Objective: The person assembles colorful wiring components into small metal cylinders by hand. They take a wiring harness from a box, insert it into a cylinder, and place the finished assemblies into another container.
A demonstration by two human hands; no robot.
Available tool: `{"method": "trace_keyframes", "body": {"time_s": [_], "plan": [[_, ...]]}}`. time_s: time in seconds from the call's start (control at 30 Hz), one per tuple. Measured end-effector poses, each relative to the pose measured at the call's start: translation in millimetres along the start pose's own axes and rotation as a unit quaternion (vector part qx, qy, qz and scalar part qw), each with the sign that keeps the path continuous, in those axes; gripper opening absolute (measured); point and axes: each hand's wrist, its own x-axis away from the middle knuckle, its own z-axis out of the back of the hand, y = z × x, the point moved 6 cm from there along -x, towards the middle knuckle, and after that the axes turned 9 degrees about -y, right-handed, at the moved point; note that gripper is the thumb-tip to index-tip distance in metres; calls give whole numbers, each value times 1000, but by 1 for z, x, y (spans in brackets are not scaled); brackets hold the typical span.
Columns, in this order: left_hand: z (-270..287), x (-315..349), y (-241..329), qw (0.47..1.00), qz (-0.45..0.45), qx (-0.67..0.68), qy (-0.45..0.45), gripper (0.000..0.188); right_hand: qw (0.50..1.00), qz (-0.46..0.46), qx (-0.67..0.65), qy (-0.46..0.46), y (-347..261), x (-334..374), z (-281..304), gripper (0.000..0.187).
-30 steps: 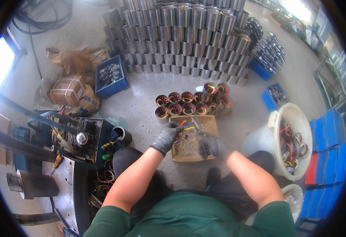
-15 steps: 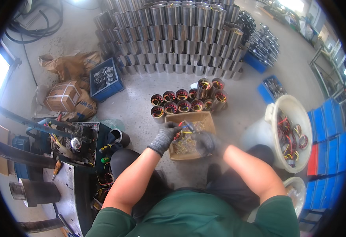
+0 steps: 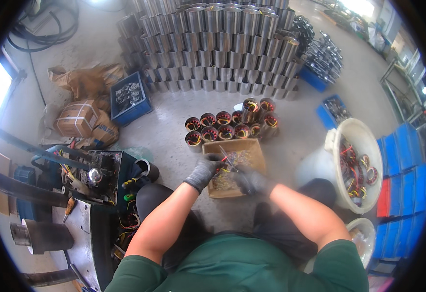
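Grey-gloved fingers of the left hand (image 3: 204,171) are pinched together on a thin bundle of wires (image 3: 227,159), red and pale, which runs up and to the left from between both hands. The right hand (image 3: 250,181), also in a dark glove, is closed beside it, its fingertips meeting the same wires just below and to the right of the left thumb; whether it truly grips them I cannot tell, since the glove hides the tips. Both hands hover over a shallow cardboard box (image 3: 252,148) on the floor, and the wires lie above its left half, over a tangle of small coloured pieces inside.

Just beyond the box stands a cluster of wound stators (image 3: 225,126), copper coils showing at their tops. Farther off, stacked metal cylinders (image 3: 213,44) fill the upper middle. To the right sits a white bucket (image 3: 337,138) holding more coils. A blue crate (image 3: 128,100) lies to the upper left, and a cluttered workbench (image 3: 91,170) stands near the left elbow.
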Motion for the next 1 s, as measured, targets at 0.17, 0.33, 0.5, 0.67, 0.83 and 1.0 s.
{"method": "trace_keyframes", "body": {"time_s": [0.17, 0.33, 0.5, 0.67, 0.83, 1.0], "plan": [[-7, -1, 1, 999, 10, -35, -39, 18, 996, -38, -65, -48, -13, 17, -2, 36], [-9, -1, -3, 999, -14, -38, -1, 20, 989, 22, -108, 99, -5, 15, 22, 37], [-2, -11, -12, 999, -42, -28, 17, 22, 971, -75, -224, 32, 4, 19, 15, 47], [19, -16, -9, 982, -115, -102, 106, 20, 981, -63, -183, -25, -11, 21, -2, 51], [11, -10, 4, 988, -88, -65, 107, 19, 983, -75, -148, -79, 1, 17, 1, 53], [12, -12, -1, 987, -71, -113, 92, 17, 986, -57, -153, -32, -19, 24, -2, 33]]}}
